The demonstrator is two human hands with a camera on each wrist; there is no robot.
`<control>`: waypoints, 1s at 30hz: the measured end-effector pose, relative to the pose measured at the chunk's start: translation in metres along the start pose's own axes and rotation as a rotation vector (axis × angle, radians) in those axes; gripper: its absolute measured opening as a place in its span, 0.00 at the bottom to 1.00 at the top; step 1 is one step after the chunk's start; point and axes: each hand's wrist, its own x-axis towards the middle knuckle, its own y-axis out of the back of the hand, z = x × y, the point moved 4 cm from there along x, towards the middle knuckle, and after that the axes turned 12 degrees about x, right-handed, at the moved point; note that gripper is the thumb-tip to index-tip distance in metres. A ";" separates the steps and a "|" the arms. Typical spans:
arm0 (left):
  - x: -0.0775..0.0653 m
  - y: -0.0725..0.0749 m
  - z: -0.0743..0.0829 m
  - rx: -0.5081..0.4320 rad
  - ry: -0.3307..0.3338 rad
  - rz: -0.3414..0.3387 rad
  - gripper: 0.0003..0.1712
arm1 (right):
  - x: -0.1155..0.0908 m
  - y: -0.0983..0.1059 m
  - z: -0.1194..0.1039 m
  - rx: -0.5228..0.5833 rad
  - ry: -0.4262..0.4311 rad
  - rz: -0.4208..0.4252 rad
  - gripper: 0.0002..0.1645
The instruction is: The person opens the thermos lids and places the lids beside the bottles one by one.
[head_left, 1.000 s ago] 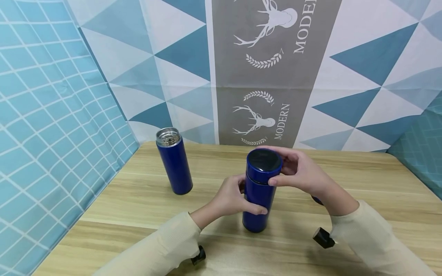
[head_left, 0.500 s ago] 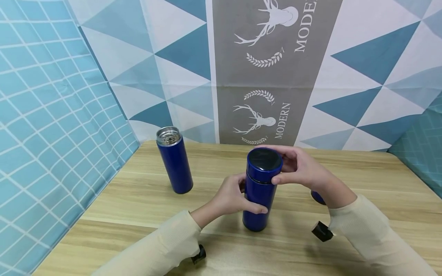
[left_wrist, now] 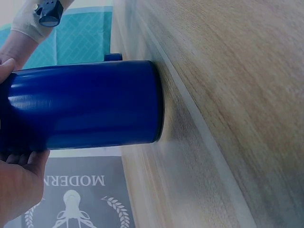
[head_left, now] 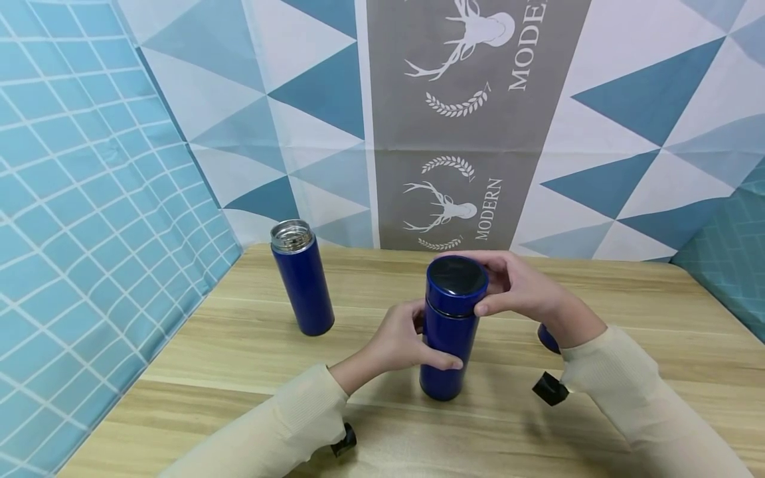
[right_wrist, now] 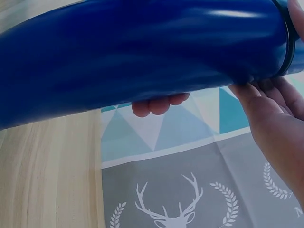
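Note:
A blue vacuum flask [head_left: 445, 352] stands upright on the wooden table, capped by a blue lid [head_left: 457, 285] with a glossy black top. My left hand [head_left: 402, 342] grips the flask's body, thumb across its front. Higher up, my right hand [head_left: 526, 292] holds the lid, thumb at the seam and fingers round the far side. The right wrist view shows a dark ring at the seam between flask body [right_wrist: 142, 57] and lid. In the left wrist view the flask's base [left_wrist: 159, 102] is close against the table.
A second blue flask [head_left: 305, 285], lidless with a bare steel mouth, stands at the back left. Behind my right wrist, a small blue object [head_left: 548, 338] sits partly hidden on the table [head_left: 370, 425]. Patterned cloth [head_left: 311, 86] hangs along the table's back edge.
My right hand has turned slightly on the lid, its thumb sliding right along the seam and its wrist shifting left and up. My left hand and both flasks keep their places.

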 end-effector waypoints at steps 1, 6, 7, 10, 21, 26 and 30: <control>0.000 0.000 0.000 -0.003 0.001 0.001 0.34 | 0.000 0.000 0.001 0.006 -0.009 -0.007 0.41; -0.002 -0.001 -0.002 -0.013 0.003 0.003 0.34 | 0.002 0.001 0.004 0.031 -0.043 -0.059 0.43; -0.002 -0.001 -0.002 -0.011 0.002 0.003 0.34 | 0.003 0.001 0.004 0.039 -0.044 -0.072 0.43; -0.002 -0.002 -0.002 -0.002 -0.003 0.008 0.34 | 0.003 0.001 0.004 0.037 -0.018 -0.119 0.43; -0.002 -0.002 0.000 0.003 -0.020 0.023 0.33 | -0.006 -0.024 -0.007 -0.271 0.040 0.139 0.54; -0.001 -0.001 0.001 0.000 -0.024 0.025 0.32 | -0.010 -0.049 -0.010 -0.496 0.006 0.445 0.52; 0.000 0.000 0.001 0.005 -0.026 0.024 0.33 | -0.013 -0.063 -0.011 -0.587 -0.027 0.641 0.50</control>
